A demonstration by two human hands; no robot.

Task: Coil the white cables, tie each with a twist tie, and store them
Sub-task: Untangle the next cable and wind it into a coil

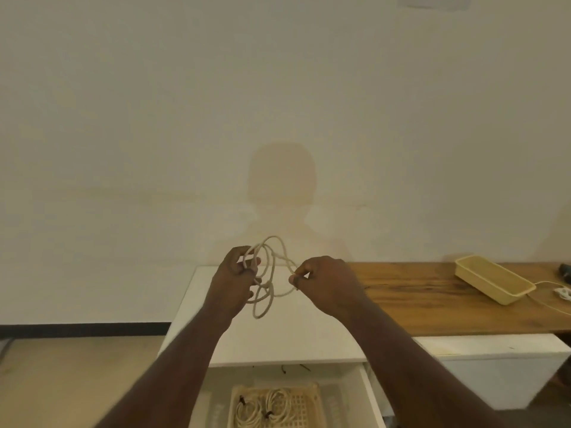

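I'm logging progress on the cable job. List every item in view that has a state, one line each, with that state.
white cable: loosely looped, held in the air, not yet tied
left hand: closed around the loops
right hand: pinching the cable's end
drawer: open
basket: in the drawer, holding coils
coiled cables: tied, stored in the basket
yellow tray: on the wooden counter, looks empty

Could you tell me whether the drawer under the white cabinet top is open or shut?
Open: the drawer is pulled out, exposing a basket holding two tied cable coils.
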